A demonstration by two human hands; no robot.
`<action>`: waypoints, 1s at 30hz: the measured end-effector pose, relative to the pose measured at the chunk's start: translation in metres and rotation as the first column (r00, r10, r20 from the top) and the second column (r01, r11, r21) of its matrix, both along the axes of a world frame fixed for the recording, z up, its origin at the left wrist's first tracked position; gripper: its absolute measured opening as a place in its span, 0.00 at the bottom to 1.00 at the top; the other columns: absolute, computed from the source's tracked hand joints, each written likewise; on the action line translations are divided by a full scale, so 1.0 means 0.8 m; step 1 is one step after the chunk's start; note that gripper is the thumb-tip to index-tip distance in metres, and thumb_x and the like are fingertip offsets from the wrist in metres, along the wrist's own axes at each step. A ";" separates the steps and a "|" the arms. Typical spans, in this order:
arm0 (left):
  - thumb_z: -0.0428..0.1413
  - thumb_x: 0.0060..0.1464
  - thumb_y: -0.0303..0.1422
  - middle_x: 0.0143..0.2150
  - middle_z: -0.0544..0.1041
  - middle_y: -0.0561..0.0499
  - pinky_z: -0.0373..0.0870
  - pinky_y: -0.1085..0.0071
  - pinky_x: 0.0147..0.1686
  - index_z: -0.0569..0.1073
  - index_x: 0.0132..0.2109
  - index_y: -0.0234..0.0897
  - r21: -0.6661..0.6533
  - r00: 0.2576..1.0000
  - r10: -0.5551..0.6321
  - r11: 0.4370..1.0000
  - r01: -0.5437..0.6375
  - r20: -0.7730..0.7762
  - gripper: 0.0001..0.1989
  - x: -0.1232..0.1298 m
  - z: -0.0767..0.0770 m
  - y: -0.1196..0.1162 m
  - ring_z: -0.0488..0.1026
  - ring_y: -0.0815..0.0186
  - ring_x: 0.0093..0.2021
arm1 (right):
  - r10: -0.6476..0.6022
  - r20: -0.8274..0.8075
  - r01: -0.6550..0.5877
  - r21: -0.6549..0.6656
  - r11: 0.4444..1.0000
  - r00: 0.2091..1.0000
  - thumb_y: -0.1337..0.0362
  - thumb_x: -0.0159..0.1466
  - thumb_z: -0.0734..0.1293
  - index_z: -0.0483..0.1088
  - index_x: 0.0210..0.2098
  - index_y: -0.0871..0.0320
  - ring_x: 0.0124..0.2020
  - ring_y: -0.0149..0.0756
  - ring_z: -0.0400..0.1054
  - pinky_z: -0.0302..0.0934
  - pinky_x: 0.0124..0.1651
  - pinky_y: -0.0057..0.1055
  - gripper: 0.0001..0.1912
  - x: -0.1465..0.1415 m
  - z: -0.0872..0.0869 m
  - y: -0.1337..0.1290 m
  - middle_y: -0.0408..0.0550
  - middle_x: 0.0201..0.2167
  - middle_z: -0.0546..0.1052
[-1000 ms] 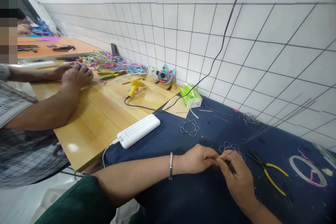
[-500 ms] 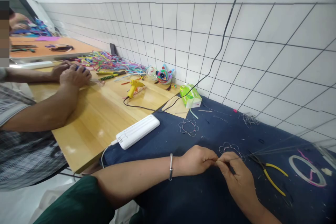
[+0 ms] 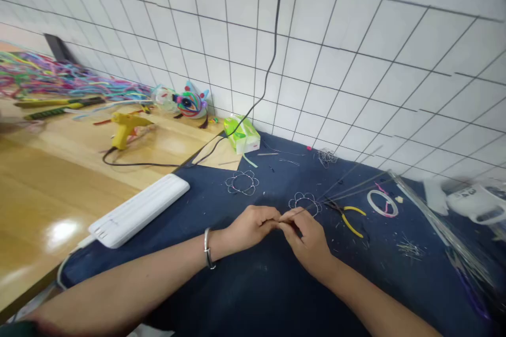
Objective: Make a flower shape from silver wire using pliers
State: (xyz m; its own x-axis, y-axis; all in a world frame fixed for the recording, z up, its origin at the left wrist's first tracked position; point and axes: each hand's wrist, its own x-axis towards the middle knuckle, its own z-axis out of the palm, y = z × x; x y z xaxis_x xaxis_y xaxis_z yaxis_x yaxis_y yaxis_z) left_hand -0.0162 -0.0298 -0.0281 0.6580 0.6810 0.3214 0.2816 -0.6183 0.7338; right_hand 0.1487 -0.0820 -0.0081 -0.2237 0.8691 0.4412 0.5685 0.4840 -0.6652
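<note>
Near the middle of the dark blue cloth (image 3: 272,295), my left hand (image 3: 251,227) and my right hand (image 3: 306,237) meet at the fingertips. Both are pinched on thin wires (image 3: 340,195), which stretch up and right from my right hand. The ends between the fingertips are too small to make out. Just behind my right hand lies a flower-shaped wire piece (image 3: 305,197); a second wire flower (image 3: 242,182) lies further left. Pliers with yellow handles (image 3: 351,219) rest to the right of my right hand.
A white power bank (image 3: 140,209) with a cable lies at the left. Behind are a yellow glue gun (image 3: 125,129), a green tissue pack (image 3: 242,134) and colourful pipe cleaners (image 3: 71,81). At the right lie a white ring coil (image 3: 382,203) and a wire bundle (image 3: 438,221).
The view has swung to the right, so the other person's arms have left the picture and more of the right side shows. My hands remain together on the wires.
</note>
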 end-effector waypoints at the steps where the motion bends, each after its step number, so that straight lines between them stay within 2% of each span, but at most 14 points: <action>1: 0.48 0.55 0.27 0.29 0.73 0.54 0.63 0.79 0.30 0.72 0.34 0.36 -0.011 1.000 0.001 1.000 -0.001 0.007 0.08 0.000 0.001 0.000 0.69 0.72 0.30 | 0.002 0.026 -0.003 0.025 1.000 1.000 0.68 0.61 0.60 0.67 0.35 0.56 0.36 0.32 0.64 0.60 0.41 0.30 0.05 0.002 -0.001 0.000 0.46 0.32 0.70; 5: 0.49 0.55 0.30 0.32 0.75 0.54 0.65 0.77 0.34 0.73 0.34 0.37 -0.086 0.999 0.033 0.996 -0.030 0.035 0.08 -0.002 0.001 -0.002 0.71 0.71 0.32 | -0.022 0.145 0.008 0.093 0.996 0.989 0.68 0.60 0.59 0.65 0.41 0.57 0.37 0.33 0.64 0.60 0.43 0.31 0.09 0.014 -0.005 0.003 0.47 0.33 0.70; 10: 0.50 0.55 0.32 0.36 0.76 0.53 0.67 0.74 0.41 0.72 0.34 0.38 -0.166 0.991 0.066 0.985 -0.047 0.114 0.07 -0.004 0.004 -0.005 0.72 0.69 0.38 | -0.065 0.326 0.037 0.090 0.995 0.943 0.67 0.61 0.59 0.64 0.44 0.59 0.44 0.35 0.61 0.57 0.48 0.33 0.12 0.030 -0.002 0.011 0.50 0.39 0.69; 13: 0.50 0.55 0.33 0.38 0.76 0.53 0.67 0.73 0.43 0.72 0.35 0.38 -0.203 0.985 0.113 0.975 -0.086 0.129 0.07 -0.006 0.006 -0.007 0.72 0.68 0.40 | -0.050 0.464 0.031 0.048 0.998 0.885 0.65 0.60 0.62 0.63 0.45 0.59 0.45 0.36 0.60 0.55 0.49 0.34 0.13 0.038 0.003 0.015 0.51 0.41 0.68; 17: 0.51 0.54 0.34 0.39 0.76 0.54 0.67 0.72 0.45 0.73 0.35 0.40 -0.170 0.994 0.100 0.981 -0.092 0.035 0.07 -0.009 0.001 -0.006 0.72 0.67 0.42 | -0.074 0.626 0.083 0.014 0.996 0.776 0.62 0.59 0.63 0.62 0.47 0.59 0.44 0.39 0.60 0.55 0.47 0.38 0.17 0.059 0.011 0.016 0.53 0.43 0.66; 21: 0.51 0.53 0.36 0.39 0.76 0.56 0.68 0.72 0.44 0.74 0.37 0.43 -0.122 0.998 0.060 0.990 -0.063 -0.031 0.08 -0.010 -0.008 -0.004 0.72 0.66 0.42 | -0.185 0.730 0.222 0.047 0.974 0.657 0.61 0.60 0.63 0.60 0.51 0.58 0.48 0.42 0.57 0.53 0.49 0.41 0.20 0.112 0.013 0.007 0.54 0.48 0.64; 25: 0.50 0.53 0.37 0.40 0.76 0.57 0.69 0.73 0.44 0.74 0.37 0.45 -0.091 0.998 0.024 0.995 -0.029 -0.055 0.08 -0.009 -0.014 -0.005 0.73 0.66 0.42 | -0.367 0.777 0.461 0.113 0.880 0.511 0.56 0.61 0.60 0.58 0.54 0.58 0.55 0.48 0.49 0.47 0.53 0.45 0.23 0.183 -0.004 -0.010 0.56 0.54 0.59; 27: 0.50 0.53 0.37 0.40 0.76 0.57 0.69 0.73 0.44 0.74 0.37 0.45 -0.074 0.998 0.014 0.997 -0.019 -0.066 0.09 -0.010 -0.016 -0.005 0.73 0.66 0.42 | -0.370 0.790 0.511 0.084 0.856 0.490 0.53 0.63 0.57 0.57 0.56 0.57 0.56 0.48 0.48 0.46 0.52 0.46 0.25 0.210 -0.017 -0.018 0.56 0.55 0.59; 30: 0.51 0.53 0.39 0.40 0.77 0.57 0.69 0.73 0.44 0.74 0.38 0.46 -0.046 0.996 0.016 0.999 -0.021 -0.092 0.09 -0.011 -0.017 -0.006 0.73 0.66 0.43 | -0.361 0.793 0.515 0.071 0.854 0.490 0.51 0.63 0.54 0.54 0.57 0.55 0.55 0.46 0.50 0.48 0.51 0.44 0.25 0.228 -0.031 -0.027 0.55 0.54 0.60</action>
State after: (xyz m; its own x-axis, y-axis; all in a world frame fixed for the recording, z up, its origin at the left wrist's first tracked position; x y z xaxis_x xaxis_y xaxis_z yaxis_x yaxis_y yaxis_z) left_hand -0.0252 -0.0342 -0.0420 0.6703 0.7063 0.2278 0.3598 -0.5778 0.7326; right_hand 0.3309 -0.1033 -0.0326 0.0282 0.9882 0.1507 0.9957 -0.0411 0.0832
